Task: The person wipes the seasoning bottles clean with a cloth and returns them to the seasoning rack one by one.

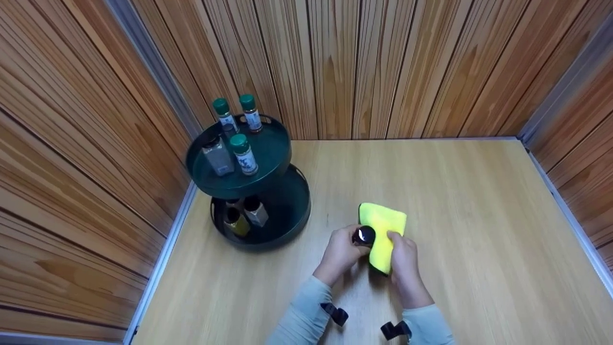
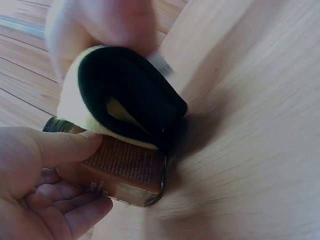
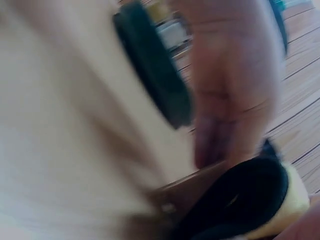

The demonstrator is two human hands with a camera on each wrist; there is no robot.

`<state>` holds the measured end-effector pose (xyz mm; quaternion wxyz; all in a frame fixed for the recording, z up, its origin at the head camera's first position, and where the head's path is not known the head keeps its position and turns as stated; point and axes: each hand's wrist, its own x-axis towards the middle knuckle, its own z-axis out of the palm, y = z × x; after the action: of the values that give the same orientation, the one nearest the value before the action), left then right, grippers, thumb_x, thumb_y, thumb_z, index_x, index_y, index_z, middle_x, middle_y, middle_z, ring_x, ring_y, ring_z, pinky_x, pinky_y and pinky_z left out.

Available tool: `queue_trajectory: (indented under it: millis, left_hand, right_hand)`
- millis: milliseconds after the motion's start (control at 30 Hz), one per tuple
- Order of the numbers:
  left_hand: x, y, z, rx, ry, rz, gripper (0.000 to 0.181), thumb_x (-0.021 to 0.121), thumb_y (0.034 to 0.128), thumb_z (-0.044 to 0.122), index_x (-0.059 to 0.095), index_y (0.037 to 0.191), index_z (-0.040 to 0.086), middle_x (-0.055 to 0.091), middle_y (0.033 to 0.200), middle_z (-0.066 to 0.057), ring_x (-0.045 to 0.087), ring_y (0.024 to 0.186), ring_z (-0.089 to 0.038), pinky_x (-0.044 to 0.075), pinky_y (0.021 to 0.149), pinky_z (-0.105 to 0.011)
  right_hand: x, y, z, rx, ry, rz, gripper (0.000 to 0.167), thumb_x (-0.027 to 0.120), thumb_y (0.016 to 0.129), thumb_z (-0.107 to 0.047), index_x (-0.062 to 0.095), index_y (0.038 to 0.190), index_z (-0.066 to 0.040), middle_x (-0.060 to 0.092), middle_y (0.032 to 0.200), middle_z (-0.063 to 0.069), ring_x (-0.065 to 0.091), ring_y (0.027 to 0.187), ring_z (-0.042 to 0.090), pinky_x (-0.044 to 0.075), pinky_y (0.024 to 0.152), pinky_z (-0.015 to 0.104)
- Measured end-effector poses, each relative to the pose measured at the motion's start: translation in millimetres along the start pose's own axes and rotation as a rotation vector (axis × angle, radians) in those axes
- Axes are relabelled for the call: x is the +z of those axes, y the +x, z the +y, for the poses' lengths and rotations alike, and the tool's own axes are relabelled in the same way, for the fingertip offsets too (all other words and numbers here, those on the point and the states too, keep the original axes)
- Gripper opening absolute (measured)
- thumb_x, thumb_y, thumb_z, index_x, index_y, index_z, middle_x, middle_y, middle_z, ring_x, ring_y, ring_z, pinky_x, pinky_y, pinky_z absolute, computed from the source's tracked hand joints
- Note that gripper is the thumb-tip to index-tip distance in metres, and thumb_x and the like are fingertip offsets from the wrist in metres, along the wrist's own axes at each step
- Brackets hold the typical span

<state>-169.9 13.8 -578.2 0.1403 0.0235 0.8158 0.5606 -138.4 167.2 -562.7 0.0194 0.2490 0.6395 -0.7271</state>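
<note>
My left hand (image 1: 340, 251) grips a square spice jar by its sides, thumb on one face and fingers on another. In the head view the jar's black cap (image 1: 364, 235) points up toward me. The left wrist view shows the jar (image 2: 125, 170) with reddish-brown contents and small print. My right hand (image 1: 405, 258) pinches a folded bright yellow cloth (image 1: 389, 220) with a dark underside. The cloth lies against the jar, its dark fold (image 2: 132, 92) over the jar's upper side. The right hand's fingertips are partly hidden behind the cloth.
On the left stands a two-tier dark green round rack (image 1: 268, 179). Its upper tier holds several jars, including a green-capped one (image 1: 244, 154) and a black-capped one (image 1: 218, 157). A yellowish jar (image 1: 236, 222) and a clear jar (image 1: 256, 212) sit below. Wooden panel walls (image 1: 335, 72) enclose the table.
</note>
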Motion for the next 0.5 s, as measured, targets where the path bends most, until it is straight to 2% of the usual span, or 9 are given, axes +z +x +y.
queue_trajectory:
  millis: [133, 233, 400, 500]
  left_hand:
    - [0.0, 0.0, -1.0, 0.048, 0.023, 0.0, 0.044, 0.081, 0.0812, -0.003, 0.072, 0.116, 0.022, 0.072, 0.111, 0.012, 0.064, 0.108, -0.006, 0.051, 0.104, -0.036]
    - [0.1, -0.9, -1.5, 0.067, 0.045, 0.006, 0.045, 0.08, 0.0818, -0.004, 0.072, 0.118, 0.021, 0.072, 0.113, 0.009, 0.065, 0.11, -0.007, 0.051, 0.104, -0.036]
    - [0.4, -0.5, -1.7, 0.03, 0.055, 0.006, 0.044, 0.08, 0.0829, -0.001, 0.071, 0.119, 0.022, 0.071, 0.112, 0.013, 0.064, 0.107, -0.004, 0.052, 0.104, -0.035]
    - [0.5, 0.7, -1.3, 0.041, 0.077, 0.015, 0.042, 0.082, 0.0822, 0.001, 0.072, 0.117, 0.021, 0.071, 0.109, 0.014, 0.063, 0.103, -0.002, 0.052, 0.103, -0.034]
  right_hand:
    - [-1, -6.0, -13, -0.078, 0.062, -0.004, 0.033, 0.052, 0.103, -0.026, 0.058, 0.11, 0.006, 0.062, 0.078, 0.003, 0.061, 0.07, 0.017, 0.052, 0.064, 0.03]
    - [0, -8.8, -9, -0.097, 0.1, -0.009, 0.034, 0.051, 0.104, -0.026, 0.057, 0.112, 0.006, 0.063, 0.08, 0.003, 0.062, 0.072, 0.017, 0.053, 0.065, 0.031]
    - [2, -1.8, 14, -0.036, 0.05, 0.031, 0.033, 0.048, 0.105, -0.026, 0.058, 0.113, 0.004, 0.062, 0.084, 0.0, 0.061, 0.076, 0.014, 0.052, 0.07, 0.028]
    - [2, 3.8, 17, 0.005, 0.002, 0.012, 0.032, 0.046, 0.105, -0.025, 0.059, 0.111, 0.003, 0.062, 0.084, 0.0, 0.06, 0.076, 0.013, 0.052, 0.071, 0.027]
